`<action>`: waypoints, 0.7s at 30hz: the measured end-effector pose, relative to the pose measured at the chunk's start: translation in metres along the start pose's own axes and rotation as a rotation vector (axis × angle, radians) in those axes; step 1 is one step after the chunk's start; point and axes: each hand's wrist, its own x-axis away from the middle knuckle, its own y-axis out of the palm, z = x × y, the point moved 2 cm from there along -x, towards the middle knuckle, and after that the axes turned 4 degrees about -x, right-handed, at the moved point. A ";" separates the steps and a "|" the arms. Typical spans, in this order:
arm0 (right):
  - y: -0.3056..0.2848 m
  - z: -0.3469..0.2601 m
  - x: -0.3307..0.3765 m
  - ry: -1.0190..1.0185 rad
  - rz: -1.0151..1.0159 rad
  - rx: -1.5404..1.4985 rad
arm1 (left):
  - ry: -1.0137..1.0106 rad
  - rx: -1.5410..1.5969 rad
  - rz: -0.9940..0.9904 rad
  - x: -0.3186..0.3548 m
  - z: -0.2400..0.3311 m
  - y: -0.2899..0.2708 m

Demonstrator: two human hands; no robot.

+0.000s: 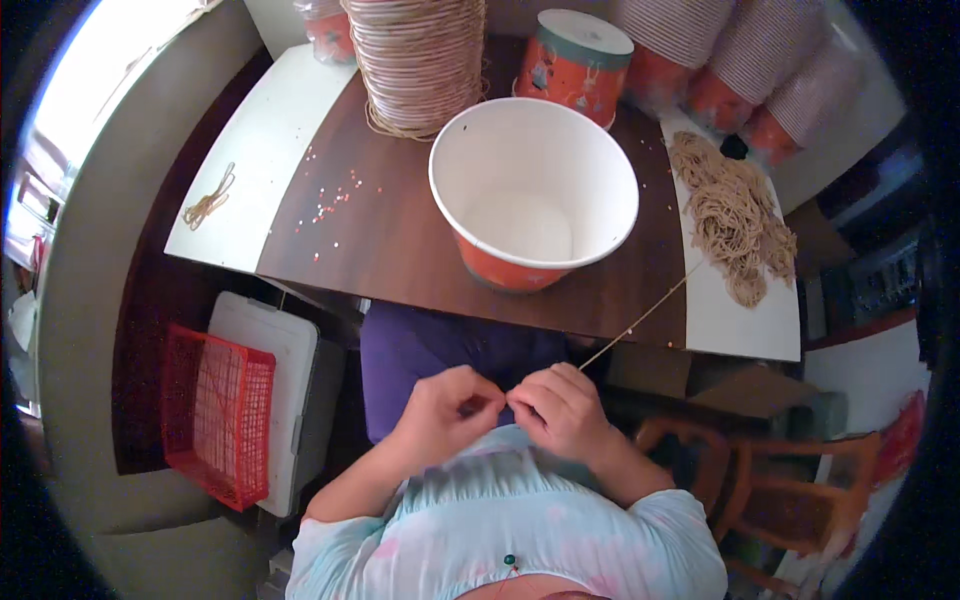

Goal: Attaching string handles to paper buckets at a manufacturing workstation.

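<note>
- Tan cord (640, 318) running taut from the right hand (565, 410) up and to the right, toward the pile of cord pieces (735, 225) on the table's white edge (740, 325).
- Right hand nearer along the cord; left hand (445, 412) touching it, fingertips together.
- Fingers (535, 395) of both hands curled tight, pinching the cord's near end.
- White paper bucket (533, 190) well beyond, untouched.

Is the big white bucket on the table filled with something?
No, the big paper bucket stands open on the brown table and only its bare white inside shows.
</note>
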 end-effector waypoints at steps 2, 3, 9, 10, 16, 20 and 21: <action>0.000 -0.002 0.002 0.043 -0.019 -0.056 | 0.290 -0.228 0.037 0.002 0.007 0.000; 0.000 -0.004 0.005 0.038 -0.012 -0.057 | 0.294 -0.236 0.037 0.006 0.007 -0.001; 0.007 -0.021 0.034 0.480 -0.118 -0.590 | 0.737 -0.588 -0.088 0.033 0.013 -0.004; 0.006 -0.022 0.036 0.476 -0.111 -0.588 | 0.744 -0.591 -0.090 0.037 0.011 -0.004; -0.066 -0.009 -0.004 0.303 -0.045 -0.514 | 0.598 -0.545 0.031 0.032 0.023 -0.034; -0.173 -0.013 -0.093 0.039 0.236 -0.293 | 0.438 -0.441 0.118 0.000 0.065 -0.086; -0.197 -0.011 -0.129 -0.027 0.140 -0.221 | 0.421 -0.495 0.119 -0.011 0.075 -0.098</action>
